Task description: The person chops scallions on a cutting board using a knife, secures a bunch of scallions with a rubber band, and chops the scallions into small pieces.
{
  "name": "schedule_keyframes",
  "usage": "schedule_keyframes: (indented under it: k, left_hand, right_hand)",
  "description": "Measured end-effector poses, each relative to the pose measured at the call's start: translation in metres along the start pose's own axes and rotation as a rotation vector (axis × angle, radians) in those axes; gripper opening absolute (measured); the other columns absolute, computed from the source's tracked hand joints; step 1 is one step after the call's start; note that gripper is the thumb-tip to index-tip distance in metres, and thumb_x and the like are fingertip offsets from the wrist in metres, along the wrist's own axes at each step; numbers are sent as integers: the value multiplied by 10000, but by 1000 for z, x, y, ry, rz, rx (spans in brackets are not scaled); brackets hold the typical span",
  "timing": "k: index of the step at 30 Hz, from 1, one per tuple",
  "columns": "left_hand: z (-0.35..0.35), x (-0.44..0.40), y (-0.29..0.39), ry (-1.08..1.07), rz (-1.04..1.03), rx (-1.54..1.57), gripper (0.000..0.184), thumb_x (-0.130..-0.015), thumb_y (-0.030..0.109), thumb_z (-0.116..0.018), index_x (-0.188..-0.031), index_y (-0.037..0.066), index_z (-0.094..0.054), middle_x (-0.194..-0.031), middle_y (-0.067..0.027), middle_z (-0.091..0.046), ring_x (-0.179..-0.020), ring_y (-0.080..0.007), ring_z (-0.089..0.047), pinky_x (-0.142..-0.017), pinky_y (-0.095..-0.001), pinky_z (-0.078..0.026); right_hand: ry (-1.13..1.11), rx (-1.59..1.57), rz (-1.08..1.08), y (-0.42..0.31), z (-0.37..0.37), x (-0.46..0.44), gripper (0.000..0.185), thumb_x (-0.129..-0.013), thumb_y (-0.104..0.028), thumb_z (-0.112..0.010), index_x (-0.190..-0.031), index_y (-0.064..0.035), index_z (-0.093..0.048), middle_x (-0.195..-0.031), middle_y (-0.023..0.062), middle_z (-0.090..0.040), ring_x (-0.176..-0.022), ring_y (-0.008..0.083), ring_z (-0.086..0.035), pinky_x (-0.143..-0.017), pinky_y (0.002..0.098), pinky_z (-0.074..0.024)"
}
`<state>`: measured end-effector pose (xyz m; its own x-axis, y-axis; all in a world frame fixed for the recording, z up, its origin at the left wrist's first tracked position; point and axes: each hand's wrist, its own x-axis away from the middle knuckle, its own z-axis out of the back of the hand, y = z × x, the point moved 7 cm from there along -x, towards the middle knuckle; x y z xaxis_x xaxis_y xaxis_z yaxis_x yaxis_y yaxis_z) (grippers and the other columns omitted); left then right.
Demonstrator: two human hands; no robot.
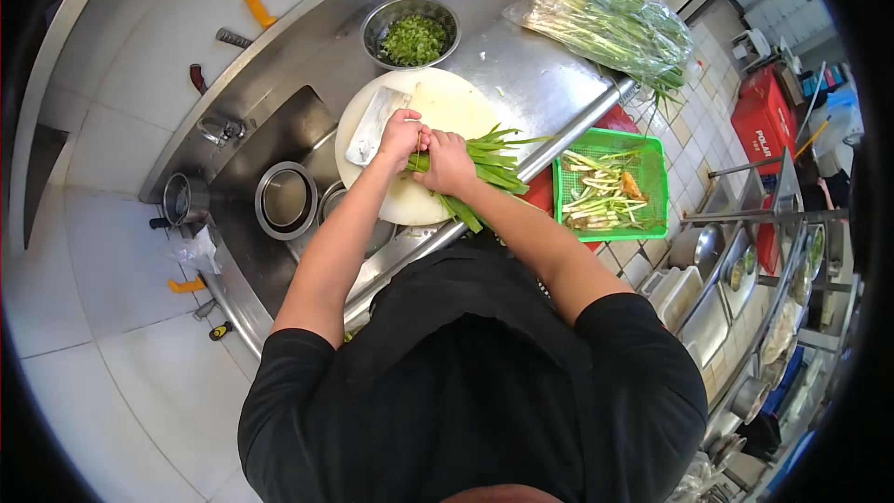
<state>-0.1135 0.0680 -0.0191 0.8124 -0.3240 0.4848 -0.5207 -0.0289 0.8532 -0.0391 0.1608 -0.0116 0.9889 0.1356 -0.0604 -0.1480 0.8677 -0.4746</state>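
Greens in grip of right hand, near bench front edge; left hand, hold unclear. Gentle pressure should limit bruising.

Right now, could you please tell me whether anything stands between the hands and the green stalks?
Nothing visible does: the left hand and right hand are both at the green stalks, over the round board. The blade lies beside the left hand.

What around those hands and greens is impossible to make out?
In the head view:
Whatever the left hand grips: hidden by its curled fingers.
Part of the long greens: hidden beneath the right hand.
Bottom of the metal bowl: covered by chopped greens.
Lettering below POLAR on the red box: too small.
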Motion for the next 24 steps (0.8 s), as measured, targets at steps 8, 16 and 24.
schedule_keyframes:
  k: [8,16,24]
  left_hand:
    - [-1,-2,2,-49,-46,-272,262,-956,11,-499,-1217,28,-498,-858,-84,-653,-668,-155,-617,-583,-315,-523]
    - [-26,49,-14,84,-526,-778,164,-1031,87,-519,-1192,60,-511,-863,-91,-635,-716,-204,-634,-661,-385,-519]
    - [-37,99,-31,-37,-456,-573,147,-1034,107,-568,-1159,39,-530,-938,-113,-651,-801,-195,-670,-727,-346,-543]
  right_hand:
    - [-71,307,-208,-6,28,18,1083,-652,-616,-830,-1420,20,-408,-1385,230,-495,-1357,404,-433,-1134,675,-293]
    - [-221,299,-164,13,8,13,844,-767,-518,-767,-1352,24,-492,-1327,197,-535,-1297,355,-481,-1104,603,-346]
    - [-259,401,-151,20,-9,4,744,-800,-458,-751,-1337,1,-514,-1293,166,-561,-1250,329,-512,-1052,568,-383]
